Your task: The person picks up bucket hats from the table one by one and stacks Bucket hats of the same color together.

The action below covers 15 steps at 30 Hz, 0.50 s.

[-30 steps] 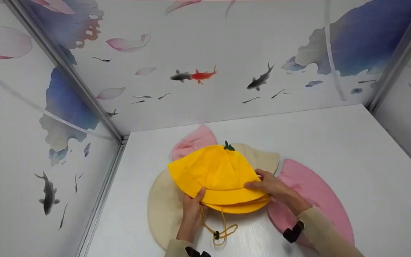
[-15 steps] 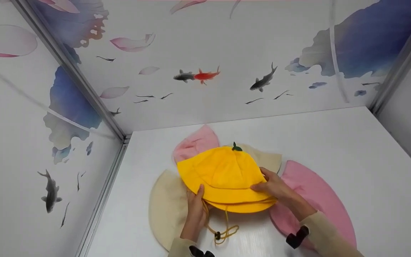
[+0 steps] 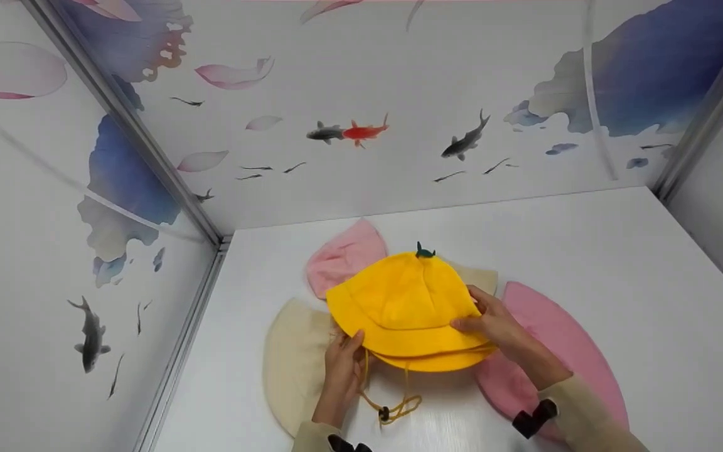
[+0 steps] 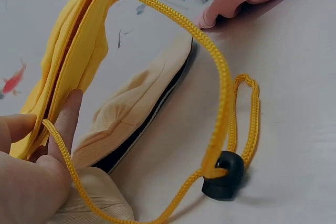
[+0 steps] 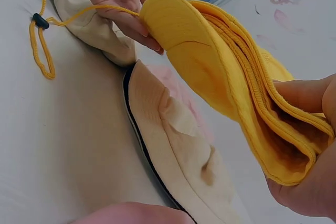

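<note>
Yellow hat (image 3: pixel 408 298), folded, crown up, layered brim toward near side, held in air above white table (image 3: pixel 594 245). Pinched at left brim edge by left hand (image 3: pixel 342 364); gripped at right edge by right hand (image 3: pixel 499 326), thumb on top. Hands apart, both clamped on hat. Green leaf (image 3: pixel 425 252) at crown tip. Hanging from two spots on brim: yellow cord (image 4: pixel 223 72) with black toggle (image 4: pixel 224 177); toggle touching table or not, cannot tell. Lying around below: cream hat (image 3: pixel 292 367) left, pink hat (image 3: pixel 346 257) back left, second cream hat (image 3: pixel 482 279) behind, larger pink hat (image 3: pixel 562 351) right. Beyond: fish-print wall (image 3: pixel 399 69).
</note>
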{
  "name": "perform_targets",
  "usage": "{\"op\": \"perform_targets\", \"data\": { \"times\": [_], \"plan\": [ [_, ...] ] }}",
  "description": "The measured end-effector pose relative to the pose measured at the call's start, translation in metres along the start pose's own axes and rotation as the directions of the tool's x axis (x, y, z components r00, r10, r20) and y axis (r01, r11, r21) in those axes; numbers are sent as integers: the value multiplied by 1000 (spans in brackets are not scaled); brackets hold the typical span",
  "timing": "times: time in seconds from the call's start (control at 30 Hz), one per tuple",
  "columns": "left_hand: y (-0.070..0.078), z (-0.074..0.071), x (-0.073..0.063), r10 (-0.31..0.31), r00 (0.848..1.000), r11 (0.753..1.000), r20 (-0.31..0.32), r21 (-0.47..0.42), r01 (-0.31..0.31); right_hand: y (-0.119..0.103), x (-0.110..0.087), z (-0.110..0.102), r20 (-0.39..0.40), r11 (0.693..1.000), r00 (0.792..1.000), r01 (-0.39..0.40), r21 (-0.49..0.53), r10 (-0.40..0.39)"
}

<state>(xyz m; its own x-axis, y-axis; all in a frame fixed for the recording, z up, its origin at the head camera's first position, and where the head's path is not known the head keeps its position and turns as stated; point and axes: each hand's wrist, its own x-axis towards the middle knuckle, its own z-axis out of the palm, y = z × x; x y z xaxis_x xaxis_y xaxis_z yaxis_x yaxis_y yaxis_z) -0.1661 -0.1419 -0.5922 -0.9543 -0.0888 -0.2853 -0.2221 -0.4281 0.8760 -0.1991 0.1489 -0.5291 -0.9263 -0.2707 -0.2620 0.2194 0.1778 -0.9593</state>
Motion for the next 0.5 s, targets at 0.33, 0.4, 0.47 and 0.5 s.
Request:
{"op": "perform_targets", "data": {
  "times": [0.33,0.4,0.47,0.5],
  "plan": [
    [1,-2,-3,-22,1000,1000,-7,21,22,-11,-12,-10,3,999,999,41,15,-41],
    [1,-3,-4,-21,1000,999,-1,25,21,-14,-15,-11,0,999,999,41,12,-41],
    [0,-5,-4,-11,1000,1000,12,25,10,-16,-16,-14,3,999,999,39,19,-40],
    [0,-6,-5,-8,1000,1000,21,21,8,-17,-17,-16,4,999,999,45,15,-45]
  ]
}}
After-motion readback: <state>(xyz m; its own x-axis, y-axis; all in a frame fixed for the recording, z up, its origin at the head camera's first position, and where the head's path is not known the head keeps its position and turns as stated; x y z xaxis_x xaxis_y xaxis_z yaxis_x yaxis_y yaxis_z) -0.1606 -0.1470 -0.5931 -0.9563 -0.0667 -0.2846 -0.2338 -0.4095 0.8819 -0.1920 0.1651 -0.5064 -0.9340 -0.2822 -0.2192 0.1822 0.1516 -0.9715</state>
